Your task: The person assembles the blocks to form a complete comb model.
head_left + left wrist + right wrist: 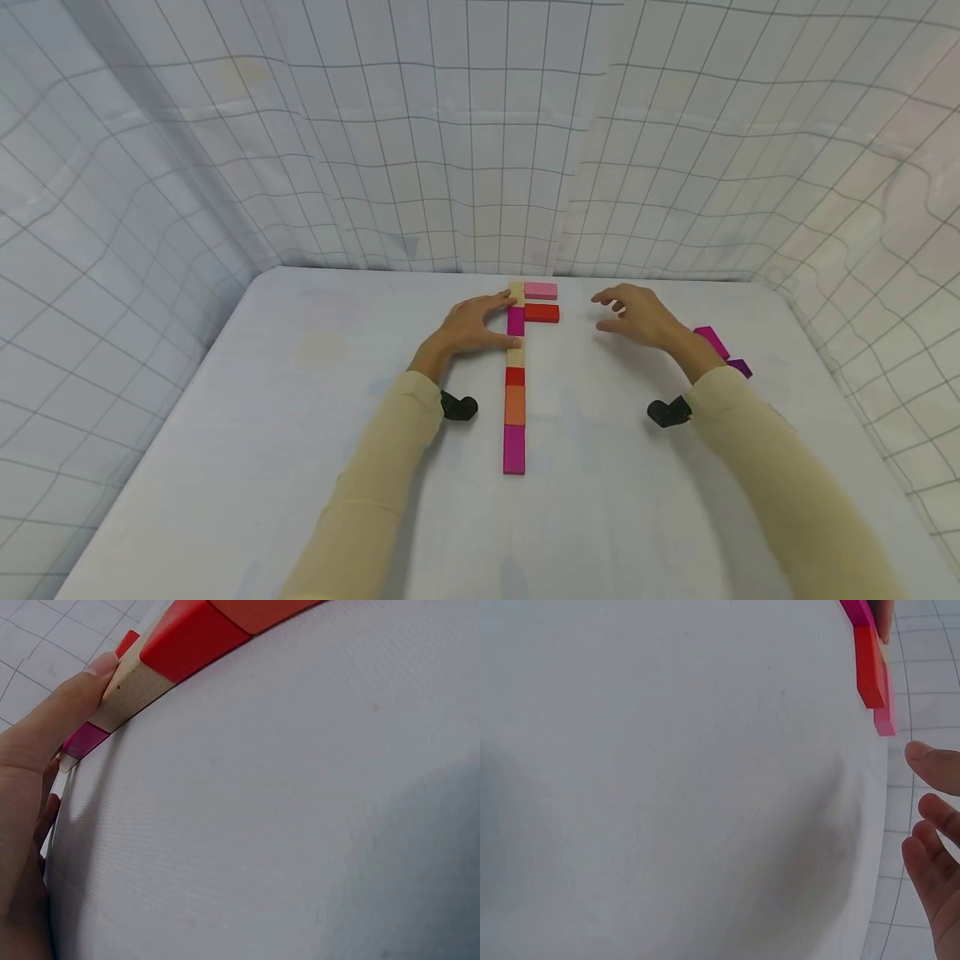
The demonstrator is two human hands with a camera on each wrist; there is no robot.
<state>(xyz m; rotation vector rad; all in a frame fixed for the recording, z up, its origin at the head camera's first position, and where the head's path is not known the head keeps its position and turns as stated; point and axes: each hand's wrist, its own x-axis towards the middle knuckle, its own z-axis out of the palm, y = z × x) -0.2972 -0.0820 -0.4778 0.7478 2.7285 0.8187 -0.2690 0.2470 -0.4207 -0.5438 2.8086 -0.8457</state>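
A straight row of flat wooden blocks runs down the middle of the table, with a magenta block point(513, 450) at its near end, then an orange block point(515, 406), a red block point(515, 377) and a plain wood block point(515, 357). My left hand point(471, 325) spans the far part of the row. Its thumb touches the plain block, and its fingertips rest at another plain block point(517, 288), with a magenta block point(516, 321) between. A pink block point(541, 291) and a red block point(542, 313) stick out rightward there. My right hand point(636, 315) hovers right of them, holding nothing, fingers loosely bent.
Beside the right forearm lie a magenta block point(711, 341) and a purple block point(739, 367), partly hidden by the arm. The white table point(300, 467) is enclosed by grid-patterned curtains point(487, 125) at the back and sides. Both wrists carry black camera mounts point(459, 407).
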